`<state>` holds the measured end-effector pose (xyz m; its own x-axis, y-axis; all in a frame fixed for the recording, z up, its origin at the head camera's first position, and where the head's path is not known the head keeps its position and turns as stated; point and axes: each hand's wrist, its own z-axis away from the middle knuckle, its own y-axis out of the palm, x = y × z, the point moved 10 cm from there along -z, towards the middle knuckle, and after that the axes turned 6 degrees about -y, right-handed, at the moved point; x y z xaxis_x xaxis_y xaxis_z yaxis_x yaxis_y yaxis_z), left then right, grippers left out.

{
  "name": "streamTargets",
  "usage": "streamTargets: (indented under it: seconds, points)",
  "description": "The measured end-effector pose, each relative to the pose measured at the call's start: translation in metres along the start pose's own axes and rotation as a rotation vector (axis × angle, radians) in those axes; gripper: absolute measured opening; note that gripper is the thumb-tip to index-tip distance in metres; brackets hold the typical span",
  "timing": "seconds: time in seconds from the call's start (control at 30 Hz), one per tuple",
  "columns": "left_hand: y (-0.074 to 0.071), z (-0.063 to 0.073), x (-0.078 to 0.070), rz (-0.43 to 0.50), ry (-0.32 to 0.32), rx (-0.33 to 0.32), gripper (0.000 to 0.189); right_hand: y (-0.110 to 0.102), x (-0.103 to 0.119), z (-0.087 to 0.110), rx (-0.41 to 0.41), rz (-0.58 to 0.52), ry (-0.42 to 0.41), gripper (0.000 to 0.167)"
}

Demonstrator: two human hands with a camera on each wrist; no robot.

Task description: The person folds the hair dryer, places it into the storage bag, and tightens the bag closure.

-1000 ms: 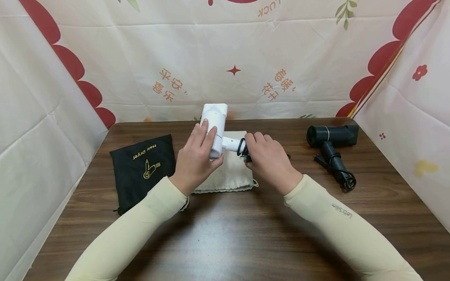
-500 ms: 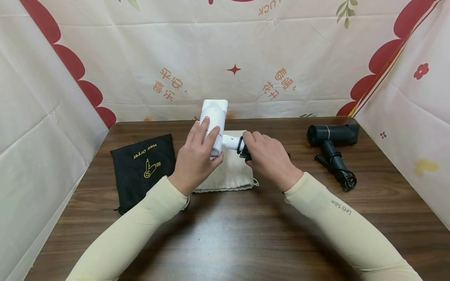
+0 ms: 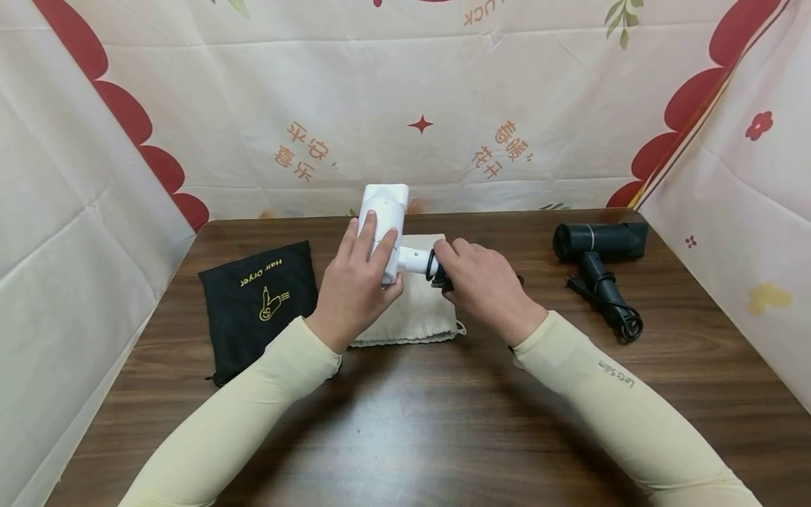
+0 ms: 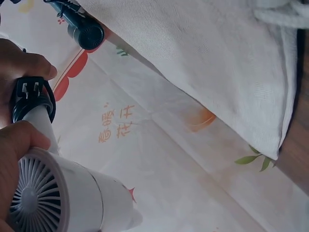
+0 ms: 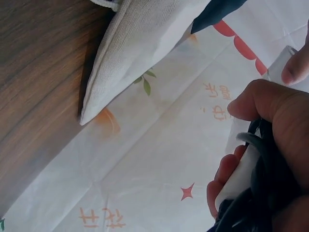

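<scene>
A white hair dryer (image 3: 388,204) is held in both hands above a cream drawstring bag (image 3: 421,310). My left hand (image 3: 357,285) grips its barrel, fingers over the top and thumb near the ribbed rear grille (image 4: 36,193). Around the handle (image 3: 415,260) curls my right hand (image 3: 484,285), which also holds the black cord (image 5: 260,164) wound about it. The two-pin plug (image 4: 30,89) shows beside the right hand in the left wrist view. The handle's lower end is hidden by the right hand in the head view.
A black pouch (image 3: 260,303) printed "Hair Dryer" lies on the wooden table (image 3: 405,436) at left. At the right rear lies a black hair dryer (image 3: 598,243) with its cord wrapped around the handle. A patterned cloth (image 3: 418,84) stands behind the table.
Both hands keep their hold on the white hair dryer. Its front end tipped up slightly, then came back down a little. The bags and the black hair dryer stay in place.
</scene>
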<state>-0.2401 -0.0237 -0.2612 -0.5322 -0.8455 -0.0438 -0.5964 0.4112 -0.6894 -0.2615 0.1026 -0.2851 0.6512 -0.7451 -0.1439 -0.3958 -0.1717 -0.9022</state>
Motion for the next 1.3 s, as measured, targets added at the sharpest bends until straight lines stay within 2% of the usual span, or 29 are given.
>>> streamTargets:
  seconds: [0.3, 0.6, 1.0, 1.3]
  points:
    - [0.0002, 0.0017, -0.0011, 0.005, 0.031, 0.005, 0.056, 0.0021, -0.0013, 0.001, 0.013, -0.016, -0.045, 0.058]
    - [-0.005, 0.003, -0.0023, 0.028, 0.062, -0.019, 0.054, -0.0013, 0.0005, 0.0, 0.005, -0.019, -0.105, 0.056]
    - [-0.008, 0.0042, -0.0026, 0.053, 0.096, -0.04, 0.053, -0.001, -0.0007, -0.0004, 0.026, -0.029, -0.139, 0.062]
    - [-0.0053, 0.0097, -0.0035, 0.06, 0.092, -0.026, 0.053, 0.0042, 0.0013, 0.0041, 0.042, -0.034, -0.156, 0.064]
